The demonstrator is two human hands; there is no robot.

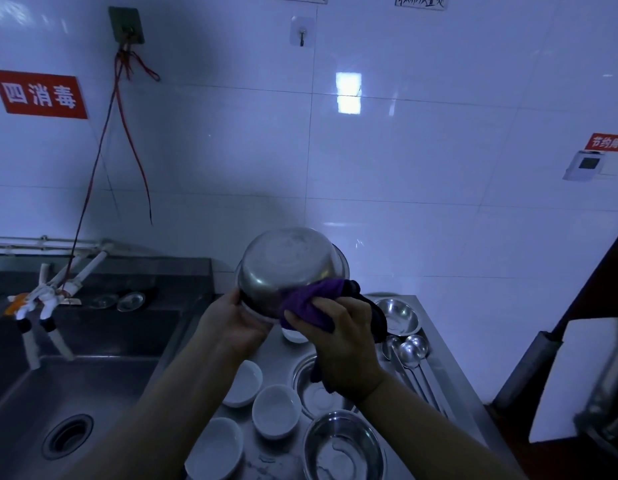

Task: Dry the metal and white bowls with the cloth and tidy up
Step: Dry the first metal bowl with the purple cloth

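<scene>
while the left hand [239, 318] grips the rim of the metal bowl [289, 268], held bottom-up above the counter [276, 355], the right hand [342, 336] presses the purple cloth [314, 301] on its side; white bowls [276, 410] stand below.

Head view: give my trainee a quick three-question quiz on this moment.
1. True or false: the metal bowl is held upside down above the counter.
2. Which hand presses the cloth on it? A) left B) right
3. Fill in: the ladles lie to the ___ of the white bowls.

Key: 1 true. 2 B; the right hand wipes while the left hand grips the rim. 3 right.
</scene>
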